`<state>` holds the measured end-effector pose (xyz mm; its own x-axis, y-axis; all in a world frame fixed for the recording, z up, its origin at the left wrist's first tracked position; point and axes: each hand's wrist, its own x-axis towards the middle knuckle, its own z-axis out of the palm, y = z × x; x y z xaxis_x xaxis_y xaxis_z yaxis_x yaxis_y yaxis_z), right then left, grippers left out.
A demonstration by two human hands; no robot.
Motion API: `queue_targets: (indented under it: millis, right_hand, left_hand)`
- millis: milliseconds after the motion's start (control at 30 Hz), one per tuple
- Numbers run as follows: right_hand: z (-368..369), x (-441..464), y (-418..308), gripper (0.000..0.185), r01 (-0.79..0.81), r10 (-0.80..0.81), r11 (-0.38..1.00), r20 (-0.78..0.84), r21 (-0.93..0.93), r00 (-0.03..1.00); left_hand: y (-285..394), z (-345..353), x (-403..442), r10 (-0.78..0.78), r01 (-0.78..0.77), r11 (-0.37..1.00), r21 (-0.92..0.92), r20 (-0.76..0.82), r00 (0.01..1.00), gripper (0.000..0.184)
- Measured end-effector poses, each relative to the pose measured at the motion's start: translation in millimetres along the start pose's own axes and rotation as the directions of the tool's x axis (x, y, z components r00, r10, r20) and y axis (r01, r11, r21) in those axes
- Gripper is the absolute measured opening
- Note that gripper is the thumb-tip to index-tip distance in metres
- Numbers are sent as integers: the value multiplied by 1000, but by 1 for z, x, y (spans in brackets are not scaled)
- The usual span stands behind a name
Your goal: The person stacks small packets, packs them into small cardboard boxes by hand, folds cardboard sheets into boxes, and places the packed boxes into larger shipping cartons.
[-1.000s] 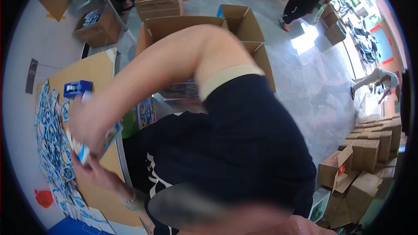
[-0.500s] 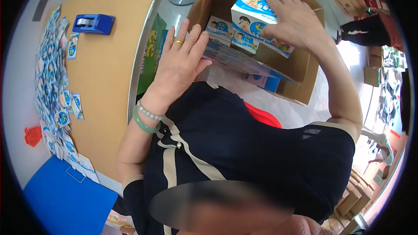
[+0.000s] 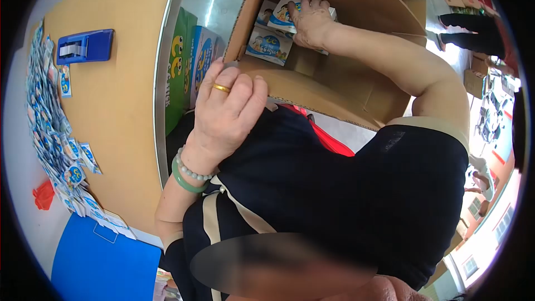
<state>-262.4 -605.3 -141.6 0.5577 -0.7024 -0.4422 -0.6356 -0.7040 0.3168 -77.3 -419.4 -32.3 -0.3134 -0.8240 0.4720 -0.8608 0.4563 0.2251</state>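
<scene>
My right hand (image 3: 313, 25) reaches into a large open carton (image 3: 334, 97), its fingers curled over a small white-and-blue printed box (image 3: 283, 14). Beside and partly under that box are other small printed boxes (image 3: 268, 45), at the carton's left end. My left hand (image 3: 229, 108), with a ring on one finger, has its fingers bent over the near left corner of the carton's rim. Its fingertips are partly hidden.
On the tan table (image 3: 120, 111) lie a blue tape dispenser (image 3: 86, 46) and a long pile of small packets (image 3: 47, 111). A green bag (image 3: 181, 67) stands between table and carton. A blue panel (image 3: 106, 262) is at lower left. A person's dark-clothed legs (image 3: 473, 36) show at upper right.
My right hand has lowered the small box into the carton, moving it left. My left hand has gone from spread fingers to bent ones at the carton's rim. The view has shifted.
</scene>
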Motion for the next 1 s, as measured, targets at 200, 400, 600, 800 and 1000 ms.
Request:
queue_targets:
  millis: [200,400,600,800,1000]
  right_hand:
    - [46,-14,2,80,120,-117,979,-26,163,993]
    - [70,-45,-3,89,105,-150,981,302,161,942]
    - [87,-45,-13,95,97,-189,963,379,250,906]
    - [129,-41,-15,95,16,-150,944,387,329,910]
    - [153,-32,-12,103,-75,-127,838,328,540,936]
  left_hand:
    - [-4,5,-1,-13,12,999,-51,-8,1000,25]
    - [-6,12,2,-33,29,998,-58,-58,998,28]
    - [-7,7,-4,-3,3,1000,-20,-37,999,23]
    - [-17,-2,-26,0,-6,998,-61,-83,997,22]
    - [-34,-20,-86,-118,118,992,31,-17,993,27]
